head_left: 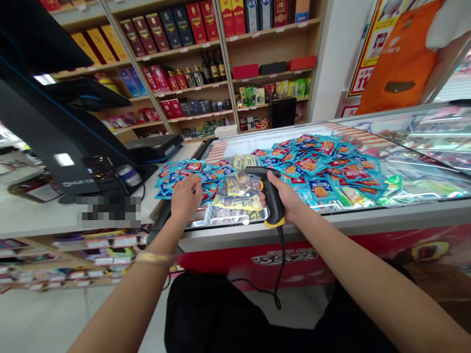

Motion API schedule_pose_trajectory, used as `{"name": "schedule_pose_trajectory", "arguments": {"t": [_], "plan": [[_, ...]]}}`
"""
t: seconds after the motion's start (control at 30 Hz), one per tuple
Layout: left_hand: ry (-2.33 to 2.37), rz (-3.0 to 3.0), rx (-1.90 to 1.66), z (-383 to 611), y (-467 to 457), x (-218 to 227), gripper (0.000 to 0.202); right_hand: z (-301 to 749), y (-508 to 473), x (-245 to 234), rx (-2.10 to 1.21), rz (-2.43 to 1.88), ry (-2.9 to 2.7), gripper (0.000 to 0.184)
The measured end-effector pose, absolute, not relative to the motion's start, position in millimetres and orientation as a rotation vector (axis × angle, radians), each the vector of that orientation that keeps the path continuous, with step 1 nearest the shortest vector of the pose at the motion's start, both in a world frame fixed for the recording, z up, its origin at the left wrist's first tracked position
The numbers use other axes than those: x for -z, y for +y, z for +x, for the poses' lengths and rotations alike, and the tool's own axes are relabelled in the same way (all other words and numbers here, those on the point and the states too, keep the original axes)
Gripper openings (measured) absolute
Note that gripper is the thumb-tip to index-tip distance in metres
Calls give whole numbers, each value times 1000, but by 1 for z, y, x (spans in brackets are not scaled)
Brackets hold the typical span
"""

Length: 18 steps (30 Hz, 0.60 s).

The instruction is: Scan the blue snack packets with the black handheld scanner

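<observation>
My right hand (281, 198) is shut around the grip of a black and yellow handheld barcode scanner (271, 198), with its head pointing left over the packets. My left hand (185, 200) hovers at the near edge of a spread of blue snack packets (324, 169) lying on a glass-topped freezer (415, 196). Its fingers are curled together, and I cannot tell whether they pinch a packet. Between my hands, yellow-and-clear packets (237, 193) are heaped in a clear plastic tray (235, 215).
A black till terminal (73, 137) and a flat black device (154, 147) stand on the white counter (37, 220) at left. Wooden shelves of boxed liquor and bottles (184, 63) rise behind. A person's orange apron (399, 63) shows at top right. The scanner's coiled cable (280, 264) hangs down.
</observation>
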State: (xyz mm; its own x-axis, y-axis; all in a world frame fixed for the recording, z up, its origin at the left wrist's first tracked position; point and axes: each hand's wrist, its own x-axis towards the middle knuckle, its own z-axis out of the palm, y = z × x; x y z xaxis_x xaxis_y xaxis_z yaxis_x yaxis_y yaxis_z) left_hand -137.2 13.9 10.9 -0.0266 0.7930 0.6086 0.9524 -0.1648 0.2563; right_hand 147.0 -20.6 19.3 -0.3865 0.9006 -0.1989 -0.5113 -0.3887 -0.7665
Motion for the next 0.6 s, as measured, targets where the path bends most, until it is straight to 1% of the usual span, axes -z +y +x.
{"name": "schedule_pose_trajectory", "arguments": {"t": [0.1, 0.23, 0.43, 0.6], "plan": [[-1882, -2089, 823, -144, 10, -1, 41, 127, -20, -18, -1953, -793, -769, 44], [-1877, -2055, 789, -141, 8, 2, 41, 120, -21, -16, -1960, -816, -799, 43], [-1821, -2000, 862, -120, 5, -7, 39, 143, -28, -16, -1934, -728, -828, 43], [-1606, -2247, 936, -67, 10, -6, 42, 192, -34, -20, -1813, -724, -852, 44]]}}
